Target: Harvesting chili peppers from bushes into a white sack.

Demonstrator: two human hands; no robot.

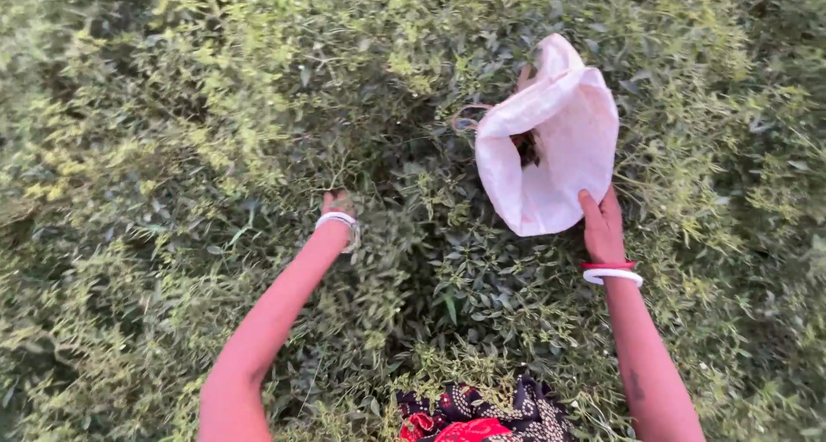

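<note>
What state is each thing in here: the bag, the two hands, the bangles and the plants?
White bag: held up, mouth open, something dark inside.
Right hand: gripping the bag's lower edge.
Left hand: reached into the foliage, fingers hidden by leaves.
Bangles on the right wrist: one red, one white, worn side by side.
White bangle on the left wrist: worn.
Bushes: dense, leafy, green.

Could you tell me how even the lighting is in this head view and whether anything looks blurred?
Head view: soft, even light with no hard shadows or glare; the white bag is the brightest patch; foliage smears toward the edges, and the left hand is half buried in leaves; the right hand is sharp.
</note>
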